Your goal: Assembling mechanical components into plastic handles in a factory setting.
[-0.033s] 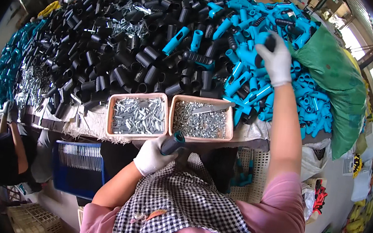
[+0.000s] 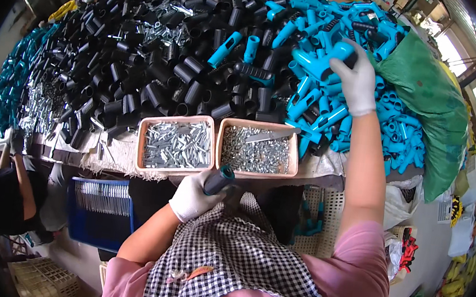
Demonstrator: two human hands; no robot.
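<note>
My right hand (image 2: 357, 85), in a white glove, reaches to the blue pile at the back right. Its fingers are wrapped round a blue plastic handle housing (image 2: 317, 65), a branched tubular piece with a black part at the grip. Close to my apron, my gloved left hand (image 2: 192, 197) is closed round a dark cylindrical tube (image 2: 219, 181) with a blue ring inside its upper end. Just beyond that hand stand two pink trays: the left tray (image 2: 140, 145) contains small metal pins, the right tray (image 2: 295, 160) small metal fittings and a flat grey strip.
Black plastic sleeves (image 2: 159, 75) cover the middle of the table, with blue housings (image 2: 405, 136) heaped at the right. A green sack (image 2: 426, 98) leans against them. Below the table edge are a blue bin (image 2: 98, 232) and a pale crate (image 2: 329, 214). Other people work at the left.
The blue housing in my right hand has tilted, its branch now showing above the fingers. That hand has shifted slightly down and right; my left hand has barely moved.
</note>
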